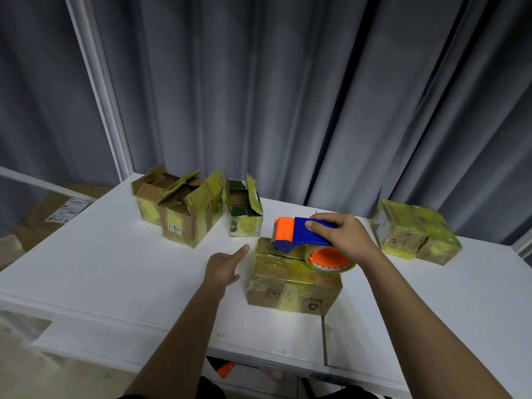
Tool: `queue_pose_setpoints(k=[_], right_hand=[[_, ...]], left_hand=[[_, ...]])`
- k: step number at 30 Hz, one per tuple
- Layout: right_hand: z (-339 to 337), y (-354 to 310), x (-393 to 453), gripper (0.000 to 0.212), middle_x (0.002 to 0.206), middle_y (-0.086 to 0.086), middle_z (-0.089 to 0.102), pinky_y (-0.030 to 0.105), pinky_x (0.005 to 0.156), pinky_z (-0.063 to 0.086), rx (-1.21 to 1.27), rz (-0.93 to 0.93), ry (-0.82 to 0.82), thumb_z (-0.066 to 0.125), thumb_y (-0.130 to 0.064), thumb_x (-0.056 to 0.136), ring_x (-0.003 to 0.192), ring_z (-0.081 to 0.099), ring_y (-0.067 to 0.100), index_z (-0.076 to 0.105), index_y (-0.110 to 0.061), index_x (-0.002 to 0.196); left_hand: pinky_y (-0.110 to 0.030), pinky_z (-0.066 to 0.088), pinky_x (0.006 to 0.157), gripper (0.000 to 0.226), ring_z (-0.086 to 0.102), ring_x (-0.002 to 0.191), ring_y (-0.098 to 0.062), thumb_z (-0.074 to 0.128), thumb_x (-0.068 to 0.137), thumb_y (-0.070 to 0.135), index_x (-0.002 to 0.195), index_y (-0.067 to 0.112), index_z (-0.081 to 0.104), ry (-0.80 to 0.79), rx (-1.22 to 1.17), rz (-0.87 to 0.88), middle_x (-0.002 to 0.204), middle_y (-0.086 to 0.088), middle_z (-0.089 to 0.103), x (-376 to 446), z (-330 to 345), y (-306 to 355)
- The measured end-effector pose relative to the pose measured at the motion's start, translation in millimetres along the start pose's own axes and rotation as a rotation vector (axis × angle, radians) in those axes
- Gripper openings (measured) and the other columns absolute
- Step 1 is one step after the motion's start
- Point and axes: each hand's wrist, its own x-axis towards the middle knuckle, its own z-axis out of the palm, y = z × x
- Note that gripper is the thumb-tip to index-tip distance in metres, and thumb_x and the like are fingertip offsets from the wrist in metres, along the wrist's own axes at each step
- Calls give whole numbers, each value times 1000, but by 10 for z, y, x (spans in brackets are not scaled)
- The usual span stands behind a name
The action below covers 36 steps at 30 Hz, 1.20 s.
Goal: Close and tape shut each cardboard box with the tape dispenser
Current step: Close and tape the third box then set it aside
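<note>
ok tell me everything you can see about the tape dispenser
The tape dispenser looks like plastic: a blue body, an orange front piece with a toothed cutting edge, and an orange hub carrying a roll of clear tape. It lies tilted on top of the closed cardboard box near the table's middle, toothed end pointing left. The right hand grips its blue handle from above, fingers curled over it.

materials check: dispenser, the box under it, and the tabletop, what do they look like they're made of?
Tape dispenser: looks like moulded plastic, blue body with orange parts, smooth and slightly glossy. Box under it: brown corrugated-looking cardboard, matte, printed with a recycling mark, wrapped in shiny yellowish tape strips. Table: flat white surface, matte to satin; could be laminate or painted board, cannot tell which.
</note>
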Motion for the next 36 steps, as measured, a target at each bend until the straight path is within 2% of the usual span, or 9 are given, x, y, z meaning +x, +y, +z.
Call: queue_pose_setpoints(k=[8,14,17,20,22,26,30,33,36], right_hand=[[1,-4,11,18,93,-16,63,23,71,51,5,10,9,64,-46,86,89,60,10,61,-37,101],[10,6,7,23,95,-15,63,21,68,49,16,25,14,65,-46,85,89,60,9,63,-34,105],[12,-10,19,27,96,-15,63,20,67,48,7,22,10,64,-46,85,90,60,9,64,-32,108],[7,-17,29,16,92,-17,62,20,66,47,3,13,3,64,-46,86,87,59,8,62,-38,100],[7,-5,34,17,93,-17,62,20,67,47,-1,11,5,64,-45,86,88,59,7,62,-37,101],[25,24,54,31,99,-15,63,20,69,48,-12,16,14,65,-47,85,92,60,9,67,-29,111],[39,40,89,31,101,-12,69,24,73,50,-31,-4,-4,64,-50,85,92,62,10,71,-29,107],[25,19,105,28,96,-11,70,27,73,52,-66,-10,-27,64,-50,85,89,63,10,71,-29,103],[-14,-22,121,27,95,-12,69,29,75,53,-59,17,-92,66,-49,84,88,63,11,69,-30,103]], left_hand=[[-23,42,49,50,40,57,-14,56,87,56,71,10,43,-104,76,-174,66,-6,40,-53,153,-39],[-20,30,38,53,38,51,-13,38,89,64,85,11,40,-136,433,-51,68,-3,39,-13,90,-182],[-25,43,54,31,55,66,-22,50,94,42,99,13,41,-62,680,157,86,-7,57,11,-9,-337],[-24,39,85,25,56,111,-27,43,100,24,118,9,52,-9,454,392,117,-9,60,-23,-34,-284],[-23,32,101,40,43,130,-19,33,103,32,137,16,45,-143,219,329,138,-1,48,-164,37,-91],[-18,50,81,44,60,98,-4,17,100,50,121,30,49,-424,-207,7,105,15,65,-410,211,99],[-26,36,95,59,51,103,-10,0,97,53,114,32,52,-479,-78,10,113,9,54,-419,224,151],[-30,30,108,49,36,132,-16,22,101,49,144,27,26,-445,152,235,147,5,34,-422,125,165],[-51,15,117,109,9,146,-22,66,73,63,149,36,-7,-476,480,412,159,9,7,-288,212,213]])
